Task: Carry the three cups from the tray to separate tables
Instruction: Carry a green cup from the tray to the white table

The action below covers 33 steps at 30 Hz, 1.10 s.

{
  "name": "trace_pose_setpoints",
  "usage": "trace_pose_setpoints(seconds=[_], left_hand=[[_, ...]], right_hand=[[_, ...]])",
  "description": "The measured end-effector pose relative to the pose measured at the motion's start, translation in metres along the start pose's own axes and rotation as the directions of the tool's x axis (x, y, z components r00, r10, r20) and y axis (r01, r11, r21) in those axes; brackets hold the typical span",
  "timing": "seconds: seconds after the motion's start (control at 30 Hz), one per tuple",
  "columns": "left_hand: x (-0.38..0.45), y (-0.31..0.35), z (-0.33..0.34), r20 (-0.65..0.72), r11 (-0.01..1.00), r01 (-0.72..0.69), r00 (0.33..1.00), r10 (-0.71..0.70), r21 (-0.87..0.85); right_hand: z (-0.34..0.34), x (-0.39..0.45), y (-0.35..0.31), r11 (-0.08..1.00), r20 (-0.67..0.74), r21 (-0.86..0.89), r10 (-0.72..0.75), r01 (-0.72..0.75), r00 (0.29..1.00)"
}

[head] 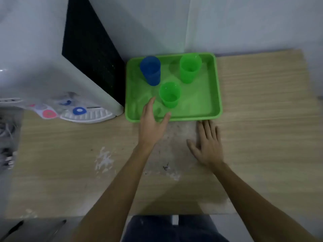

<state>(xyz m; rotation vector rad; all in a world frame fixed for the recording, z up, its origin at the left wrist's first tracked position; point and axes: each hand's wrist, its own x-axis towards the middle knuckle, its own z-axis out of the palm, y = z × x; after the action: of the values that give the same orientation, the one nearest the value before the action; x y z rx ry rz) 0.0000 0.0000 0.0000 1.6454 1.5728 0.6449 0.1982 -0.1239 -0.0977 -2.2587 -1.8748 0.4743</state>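
A green tray [212, 95] lies on the wooden table against the wall. Three cups stand upright in it: a blue cup [151, 70] at the back left, a green cup [189, 69] at the back right, and a second green cup [169, 95] in the front middle. My left hand [153, 122] reaches over the tray's front edge, fingers spread, just left of the front green cup and not touching it. My right hand [208, 144] lies flat, palm down, on the table just in front of the tray, holding nothing.
A white water dispenser [57, 81] with blue and pink taps stands to the left of the tray, its black back panel [90, 49] beside it. The wooden table [265, 119] stretches to the right and toward me. A wall is behind.
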Motion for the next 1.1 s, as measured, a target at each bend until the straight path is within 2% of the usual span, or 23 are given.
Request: trace_pose_setpoints(seconds=[0.2, 0.63, 0.9, 1.0, 1.1], left_hand=[[0.037, 0.006, 0.022, 0.020, 0.987, 0.136, 0.991, -0.135, -0.084], [0.062, 0.009, 0.045, 0.017, 0.967, 0.173, 0.985, -0.173, -0.189], [0.042, 0.015, 0.031, -0.056, 0.972, 0.110, 0.991, -0.124, -0.207], [0.024, 0.020, 0.019, -0.076, 0.979, 0.052, 0.995, -0.068, -0.196], [0.001, 0.025, 0.003, -0.072, 0.983, -0.032, 0.997, 0.020, -0.179]], right_hand=[[0.003, 0.000, -0.002, 0.997, 0.045, -0.076, 0.034, -0.031, 0.998], [0.005, 0.001, 0.002, 0.996, 0.060, -0.085, 0.020, -0.015, 0.998], [0.007, 0.001, 0.003, 0.995, 0.088, -0.102, 0.019, -0.010, 0.996], [0.001, -0.001, 0.003, 0.997, 0.116, -0.081, 0.015, -0.005, 0.993], [-0.012, 0.000, 0.003, 0.999, 0.202, -0.051, 0.010, 0.000, 0.979]])
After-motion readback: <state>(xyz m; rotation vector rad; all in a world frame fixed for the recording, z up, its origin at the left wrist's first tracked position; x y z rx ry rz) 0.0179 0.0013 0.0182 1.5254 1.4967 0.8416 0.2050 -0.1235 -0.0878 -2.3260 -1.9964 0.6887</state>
